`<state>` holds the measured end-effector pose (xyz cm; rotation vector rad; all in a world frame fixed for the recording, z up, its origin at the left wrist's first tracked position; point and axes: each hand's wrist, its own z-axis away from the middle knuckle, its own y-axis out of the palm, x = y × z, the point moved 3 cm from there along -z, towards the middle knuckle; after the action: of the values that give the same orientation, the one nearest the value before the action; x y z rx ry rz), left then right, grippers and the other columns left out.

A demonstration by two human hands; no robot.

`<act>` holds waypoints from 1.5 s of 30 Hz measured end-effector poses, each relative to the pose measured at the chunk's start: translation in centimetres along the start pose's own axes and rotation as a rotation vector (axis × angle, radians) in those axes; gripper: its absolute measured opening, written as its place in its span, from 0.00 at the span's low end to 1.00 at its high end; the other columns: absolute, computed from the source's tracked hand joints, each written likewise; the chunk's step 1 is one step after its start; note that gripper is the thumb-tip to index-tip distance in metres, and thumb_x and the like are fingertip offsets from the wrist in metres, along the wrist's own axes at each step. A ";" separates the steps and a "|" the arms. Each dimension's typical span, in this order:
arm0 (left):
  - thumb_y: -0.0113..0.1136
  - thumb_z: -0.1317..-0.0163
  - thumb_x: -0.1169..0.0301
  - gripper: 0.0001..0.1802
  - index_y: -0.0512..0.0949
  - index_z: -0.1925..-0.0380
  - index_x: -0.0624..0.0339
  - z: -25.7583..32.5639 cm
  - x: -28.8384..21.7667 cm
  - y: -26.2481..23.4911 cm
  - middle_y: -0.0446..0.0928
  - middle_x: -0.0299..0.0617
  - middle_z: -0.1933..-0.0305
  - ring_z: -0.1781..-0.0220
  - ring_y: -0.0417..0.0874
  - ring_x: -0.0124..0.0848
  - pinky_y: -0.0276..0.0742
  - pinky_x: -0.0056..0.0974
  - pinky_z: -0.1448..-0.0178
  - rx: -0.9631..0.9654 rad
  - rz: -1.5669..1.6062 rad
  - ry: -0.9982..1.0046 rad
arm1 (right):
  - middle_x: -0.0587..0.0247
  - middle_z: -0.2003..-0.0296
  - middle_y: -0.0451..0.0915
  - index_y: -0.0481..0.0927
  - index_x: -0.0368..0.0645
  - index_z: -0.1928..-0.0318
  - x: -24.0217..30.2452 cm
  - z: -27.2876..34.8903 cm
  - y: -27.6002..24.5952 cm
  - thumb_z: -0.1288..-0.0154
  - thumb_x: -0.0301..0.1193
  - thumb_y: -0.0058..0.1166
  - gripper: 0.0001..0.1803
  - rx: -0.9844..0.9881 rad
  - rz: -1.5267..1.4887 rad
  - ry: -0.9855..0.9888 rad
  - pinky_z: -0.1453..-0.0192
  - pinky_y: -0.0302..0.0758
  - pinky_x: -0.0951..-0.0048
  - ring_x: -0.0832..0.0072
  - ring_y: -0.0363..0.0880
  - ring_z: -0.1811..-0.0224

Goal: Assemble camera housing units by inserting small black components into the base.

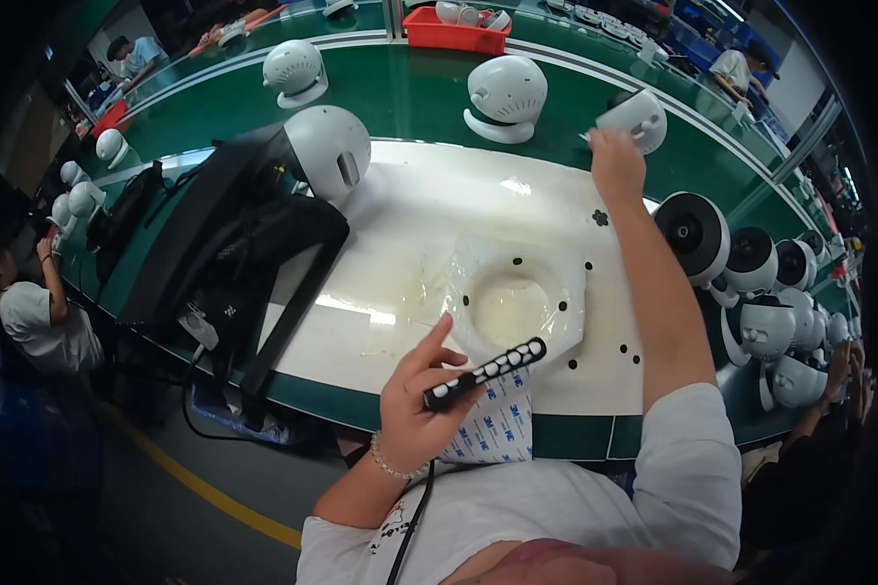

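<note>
My left hand (415, 405), a beaded bracelet at its wrist, is closed round a slim black bar with a row of white rounded patches (488, 372), its index finger raised. The bar is tilted over the near edge of a clear plastic-wrapped pad with a ring shape (460, 268). My right arm stretches to the far right, where my right hand (619, 166) grips the near left side of a tipped white rounded device (646, 119). My fingertips are partly hidden there. Beneath the bar hangs a printed white sheet (498, 419) at the bench edge.
A white board (400, 341) with small black dots covers the green bench. Left is a black bag-like case (215, 224) with a white device (330, 151); two more stand at the back. Several crowd the right, near another person's hands (839, 370). A red bin (456, 31) is behind.
</note>
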<state>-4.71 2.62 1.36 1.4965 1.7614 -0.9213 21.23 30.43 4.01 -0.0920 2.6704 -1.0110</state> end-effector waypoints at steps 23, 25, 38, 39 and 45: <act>0.64 0.60 0.83 0.17 0.72 0.68 0.63 0.2 0.2 -0.2 0.76 0.49 0.54 0.62 0.79 0.36 0.74 0.34 0.59 -0.012 -0.011 -0.042 | 0.56 0.68 0.74 0.76 0.41 0.67 6.8 -7.7 -4.6 0.41 0.43 0.49 0.17 0.060 -0.470 0.063 0.67 0.70 0.66 0.66 0.74 0.65; 0.64 0.59 0.83 0.17 0.73 0.67 0.63 0.4 0.3 -0.5 0.76 0.48 0.57 0.63 0.78 0.36 0.73 0.34 0.59 -0.026 0.018 -0.055 | 0.64 0.74 0.74 0.75 0.41 0.67 6.4 -6.3 -9.5 0.41 0.46 0.48 0.19 0.348 -1.125 0.349 0.70 0.67 0.75 0.77 0.72 0.71; 0.64 0.59 0.85 0.13 0.73 0.70 0.67 1.8 -1.4 0.2 0.77 0.48 0.69 0.69 0.77 0.33 0.72 0.32 0.65 0.018 0.202 -0.085 | 0.67 0.73 0.72 0.65 0.34 0.50 7.6 6.8 -17.4 0.33 0.36 0.39 0.18 0.581 -1.684 0.639 0.67 0.65 0.86 0.86 0.68 0.74; 0.63 0.59 0.86 0.13 0.73 0.71 0.67 1.9 -1.6 0.3 0.77 0.47 0.69 0.70 0.77 0.33 0.72 0.32 0.65 -0.012 0.200 -0.096 | 0.65 0.69 0.72 0.64 0.34 0.47 7.3 7.0 -17.8 0.33 0.36 0.39 0.20 0.493 -1.615 0.576 0.62 0.65 0.84 0.84 0.68 0.69; 0.62 0.61 0.86 0.14 0.74 0.71 0.65 0.9 -2.8 1.3 0.77 0.45 0.68 0.69 0.77 0.34 0.71 0.33 0.64 0.087 0.004 -0.003 | 0.60 0.53 0.71 0.76 0.43 0.61 8.2 8.7 -24.3 0.50 0.34 0.58 0.15 0.180 -1.080 -0.338 0.49 0.61 0.67 0.64 0.67 0.51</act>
<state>-3.03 0.48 3.01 1.5510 1.7354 -1.0096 14.91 5.24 11.82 -1.6150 2.1061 -1.3087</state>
